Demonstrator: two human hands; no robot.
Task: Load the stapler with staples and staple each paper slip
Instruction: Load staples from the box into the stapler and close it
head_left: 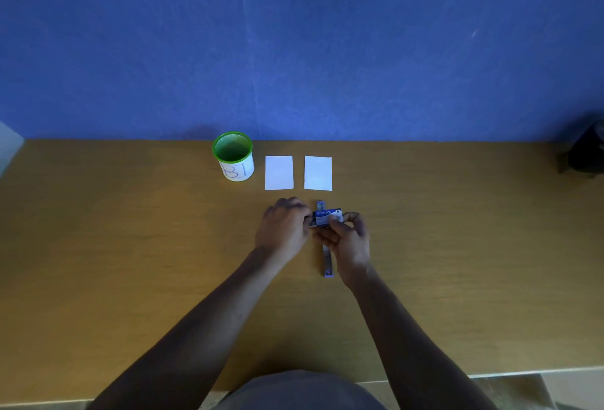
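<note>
— Head view: why is the staple box (327, 217) held over the stapler (327, 262)?
— It is gripped by the right hand (351, 239) and pinched by the left hand (284, 230), probably to be opened; two paper slips (279, 172) are left beyond.

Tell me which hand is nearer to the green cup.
Left. The left hand is below and slightly right of the green cup, at the staple box's left end. The right hand holds the box's other end, farther right.

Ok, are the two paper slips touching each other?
Apart. The head view shows a strip of bare table between the left slip and the right slip.
</note>
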